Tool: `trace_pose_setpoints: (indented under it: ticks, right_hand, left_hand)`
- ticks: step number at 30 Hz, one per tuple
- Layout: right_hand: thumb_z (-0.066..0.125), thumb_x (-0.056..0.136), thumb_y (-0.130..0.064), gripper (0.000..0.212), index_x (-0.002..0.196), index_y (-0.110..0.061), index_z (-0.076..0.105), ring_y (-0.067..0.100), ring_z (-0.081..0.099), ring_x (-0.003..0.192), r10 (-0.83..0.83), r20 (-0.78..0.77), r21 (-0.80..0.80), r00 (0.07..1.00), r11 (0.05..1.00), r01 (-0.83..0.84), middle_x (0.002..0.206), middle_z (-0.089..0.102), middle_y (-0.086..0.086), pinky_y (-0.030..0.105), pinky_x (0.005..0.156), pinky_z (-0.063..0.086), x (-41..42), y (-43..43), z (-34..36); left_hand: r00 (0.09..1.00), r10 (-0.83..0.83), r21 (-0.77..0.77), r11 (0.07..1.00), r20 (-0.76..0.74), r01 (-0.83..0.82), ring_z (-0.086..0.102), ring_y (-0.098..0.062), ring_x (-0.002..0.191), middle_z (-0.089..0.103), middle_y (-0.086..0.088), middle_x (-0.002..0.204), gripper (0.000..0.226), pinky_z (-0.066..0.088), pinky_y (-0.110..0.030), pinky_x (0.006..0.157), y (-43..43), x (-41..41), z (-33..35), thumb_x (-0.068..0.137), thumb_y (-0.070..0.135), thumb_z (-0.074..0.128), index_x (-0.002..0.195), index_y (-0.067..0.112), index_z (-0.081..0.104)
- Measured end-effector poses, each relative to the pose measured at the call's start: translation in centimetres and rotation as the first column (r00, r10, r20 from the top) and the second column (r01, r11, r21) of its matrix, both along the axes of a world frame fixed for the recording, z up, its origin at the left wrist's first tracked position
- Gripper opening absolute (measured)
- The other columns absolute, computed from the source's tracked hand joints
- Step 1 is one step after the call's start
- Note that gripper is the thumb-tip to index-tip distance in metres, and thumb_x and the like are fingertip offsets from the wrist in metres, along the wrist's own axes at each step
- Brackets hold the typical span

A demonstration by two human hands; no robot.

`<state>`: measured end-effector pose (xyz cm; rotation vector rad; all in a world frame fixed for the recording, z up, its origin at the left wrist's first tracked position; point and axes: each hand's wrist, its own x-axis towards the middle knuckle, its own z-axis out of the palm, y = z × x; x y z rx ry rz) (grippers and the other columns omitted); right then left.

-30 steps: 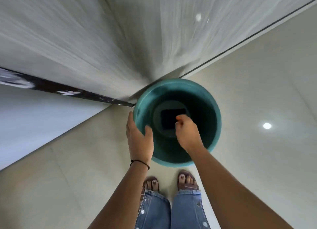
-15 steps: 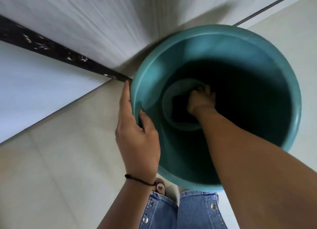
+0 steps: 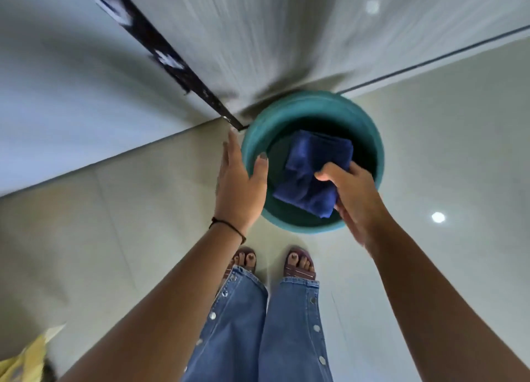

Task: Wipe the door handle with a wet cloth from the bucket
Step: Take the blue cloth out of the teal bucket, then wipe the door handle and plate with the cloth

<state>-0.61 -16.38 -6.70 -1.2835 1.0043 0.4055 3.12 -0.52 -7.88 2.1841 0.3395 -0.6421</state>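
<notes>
A teal bucket stands on the tiled floor against the foot of a pale grey door. My right hand grips a folded dark blue cloth, held over the bucket's mouth. My left hand rests on the bucket's left rim, with the thumb inside and the fingers outside. No door handle is in view.
A dark strip runs along the door's left edge beside a white wall. My feet in sandals stand just behind the bucket. A bit of yellow fabric shows at the lower left corner.
My right hand has come up from the bucket's bottom with the blue cloth in its grip. My head has risen, so the bucket looks smaller. The left hand stays on the rim.
</notes>
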Motion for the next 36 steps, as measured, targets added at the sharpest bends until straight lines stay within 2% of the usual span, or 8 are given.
trace_pose_setpoints:
  ticks: [2, 3, 4, 7, 17, 27, 32, 36]
  right_hand:
    - [0.061, 0.068, -0.015, 0.024, 0.091, -0.009, 0.066, 0.025, 0.059, 0.081, -0.075, 0.046, 0.147, 0.996, 0.987, 0.067, 0.087, 0.066, 0.016, 0.041, 0.072, 0.046, -1.8, 0.6, 6.1]
    - [0.061, 0.072, -0.013, 0.028, 0.098, -0.005, 0.066, 0.027, 0.063, 0.087, -0.092, 0.073, 0.201, 0.993, 0.977, 0.076, 0.095, 0.069, 0.019, 0.043, 0.076, 0.049, -2.6, 1.2, 9.6]
    - [0.061, 0.075, -0.012, 0.03, 0.104, -0.003, 0.066, 0.028, 0.065, 0.093, -0.102, 0.095, 0.249, 0.99, 0.965, 0.076, 0.103, 0.071, 0.02, 0.043, 0.079, 0.052, -3.2, 1.8, 13.0]
    - [0.061, 0.084, -0.013, 0.031, 0.113, -0.004, 0.063, 0.029, 0.066, 0.099, -0.077, 0.152, 0.339, 0.985, 0.941, 0.021, 0.116, 0.067, 0.023, 0.043, 0.083, 0.053, -4.7, 4.1, 23.3]
    - [0.054, 0.092, -0.006, 0.029, 0.12, -0.006, 0.058, 0.023, 0.064, 0.105, 0.137, 0.359, 0.271, 0.923, 0.931, -0.243, 0.12, 0.066, 0.014, 0.036, 0.084, 0.054, -8.2, 14.8, 47.7]
    - [0.055, 0.091, -0.005, 0.028, 0.118, -0.007, 0.062, 0.023, 0.066, 0.103, 0.434, 0.502, 0.283, 0.748, 0.735, -0.617, 0.116, 0.069, 0.012, 0.036, 0.084, 0.053, -7.0, 32.3, 56.3]
    - [0.048, 0.09, -0.02, 0.033, 0.12, -0.013, 0.06, 0.015, 0.07, 0.092, 0.361, 0.483, 0.396, 0.798, 0.722, -0.567, 0.108, 0.072, 0.003, 0.028, 0.07, 0.053, -7.3, 44.7, 57.8]
    - [0.043, 0.093, -0.024, 0.037, 0.125, -0.014, 0.058, 0.02, 0.064, 0.112, 0.207, 0.424, 0.571, 0.882, 0.695, -0.437, 0.122, 0.068, 0.003, 0.036, 0.093, 0.048, -7.3, 53.2, 59.1]
  left_hand:
    - [0.987, 0.019, -0.176, 0.983, -0.158, -0.048, 0.045, -0.019, 0.132, 0.05, -0.014, 0.141, 0.049, 0.034, -0.035, 0.111, -0.1, -0.9, 5.7, 0.099, 0.039, 0.043, 0.139, 0.011, 0.044]
    - [0.957, 0.081, -0.276, 0.948, -0.277, -0.16, 0.058, -0.02, 0.116, 0.038, -0.02, 0.138, 0.043, 0.044, -0.036, 0.1, 0.1, -1.6, 9.3, 0.099, 0.041, 0.042, 0.124, 0.01, 0.056]
    - [0.896, 0.14, -0.364, 0.879, -0.421, -0.308, 0.065, -0.02, 0.098, 0.056, 0.011, 0.098, 0.036, 0.051, -0.033, 0.086, 0.5, -2.4, 13.3, 0.099, 0.042, 0.043, 0.108, 0.012, 0.062]
    - [0.812, 0.116, -0.546, 0.686, -0.572, -0.482, 0.068, -0.019, 0.099, 0.071, -0.008, 0.108, 0.04, 0.053, -0.039, 0.091, 2.8, -4.7, 23.7, 0.094, 0.046, 0.052, 0.111, 0.012, 0.064]
    - [0.848, 0.465, -0.646, 0.572, -0.254, -0.506, 0.068, -0.018, 0.089, 0.072, -0.01, 0.1, 0.019, 0.057, -0.034, 0.083, 14.4, -11.5, 51.3, 0.087, 0.006, 0.06, 0.105, 0.004, 0.064]
    - [0.659, 0.726, -0.754, 0.317, -0.198, -0.576, 0.066, -0.026, 0.101, 0.067, -0.02, 0.116, 0.031, 0.056, -0.033, 0.086, 31.5, -16.2, 57.5, 0.093, 0.015, 0.055, 0.119, -0.002, 0.062]
    - [0.599, 0.8, -0.726, 0.391, -0.036, -0.566, 0.06, -0.019, 0.11, 0.069, 0.0, 0.115, 0.022, 0.049, -0.035, 0.087, 44.2, -17.0, 58.5, 0.097, 0.022, 0.051, 0.11, 0.018, 0.068]
    - [0.499, 0.835, -0.6, 0.528, 0.234, -0.601, 0.048, -0.014, 0.088, 0.057, 0.0, 0.096, 0.017, 0.041, -0.032, 0.08, 55.5, -18.1, 60.8, 0.095, 0.019, 0.055, 0.099, 0.027, 0.07]
